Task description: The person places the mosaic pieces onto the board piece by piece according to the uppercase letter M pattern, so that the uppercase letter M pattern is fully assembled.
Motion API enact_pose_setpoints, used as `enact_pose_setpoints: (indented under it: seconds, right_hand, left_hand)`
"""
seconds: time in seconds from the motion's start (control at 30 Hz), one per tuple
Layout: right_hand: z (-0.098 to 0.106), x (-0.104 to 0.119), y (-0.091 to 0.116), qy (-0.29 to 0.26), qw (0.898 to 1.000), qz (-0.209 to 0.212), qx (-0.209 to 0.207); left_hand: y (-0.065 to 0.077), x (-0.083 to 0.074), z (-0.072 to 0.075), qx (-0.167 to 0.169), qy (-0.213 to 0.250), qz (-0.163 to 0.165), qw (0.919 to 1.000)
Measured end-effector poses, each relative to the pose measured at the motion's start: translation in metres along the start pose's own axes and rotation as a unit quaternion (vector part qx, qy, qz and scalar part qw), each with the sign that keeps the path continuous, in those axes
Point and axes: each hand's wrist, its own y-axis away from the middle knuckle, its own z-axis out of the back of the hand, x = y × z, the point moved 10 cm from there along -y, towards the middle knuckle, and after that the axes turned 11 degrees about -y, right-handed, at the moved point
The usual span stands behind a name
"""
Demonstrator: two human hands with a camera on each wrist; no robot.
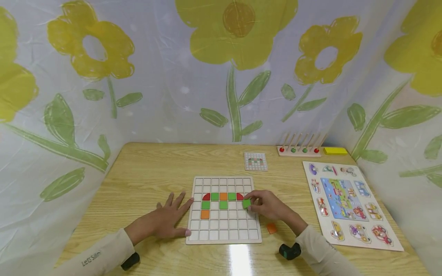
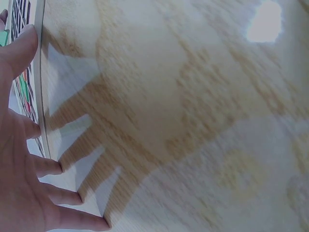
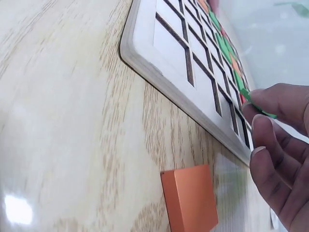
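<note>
A white grid board (image 1: pixel 223 234) lies on the wooden table, with red, green and orange tiles set in its upper rows. My right hand (image 1: pixel 267 205) pinches a green square tile (image 1: pixel 246 203) over the board's right side, just below the red quarter-round tile (image 1: pixel 239 196). In the right wrist view the thumb and a finger grip that green tile (image 3: pixel 260 107) at the board's edge. My left hand (image 1: pixel 165 220) is spread flat, thumb and fingertips touching the board's left edge. A loose orange tile (image 1: pixel 271 228) rests on the table below my right hand.
Behind the board lies a small pattern card (image 1: pixel 256 161). At the back right stand a peg rack (image 1: pixel 299 151) with beads and a yellow block (image 1: pixel 335 151). A picture puzzle board (image 1: pixel 345 203) lies on the right. Flowered curtains (image 1: pixel 155 76) enclose the table.
</note>
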Motion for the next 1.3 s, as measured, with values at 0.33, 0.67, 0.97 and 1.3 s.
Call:
enact_pose_setpoints:
  seconds: [0.33, 0.67, 0.97, 1.3]
  right_hand:
    - [-0.004, 0.003, -0.003, 0.002, 1.000, 0.003, 0.002]
    - [-0.009, 0.004, -0.007, 0.000, 1.000, -0.001, 0.001]
    - [-0.012, 0.002, -0.011, -0.004, 1.000, -0.007, -0.001]
    - [-0.014, -0.001, -0.014, 0.009, 1.000, -0.013, -0.004]
  left_hand:
    - [0.001, -0.002, 0.003, -0.003, 0.004, -0.005, 1.0000]
    - [0.001, -0.001, 0.000, 0.005, -0.002, 0.003, 1.0000]
    - [0.000, 0.000, 0.000, 0.003, -0.003, 0.001, 1.0000]
    - [0.002, -0.002, 0.002, -0.004, -0.001, -0.005, 1.0000]
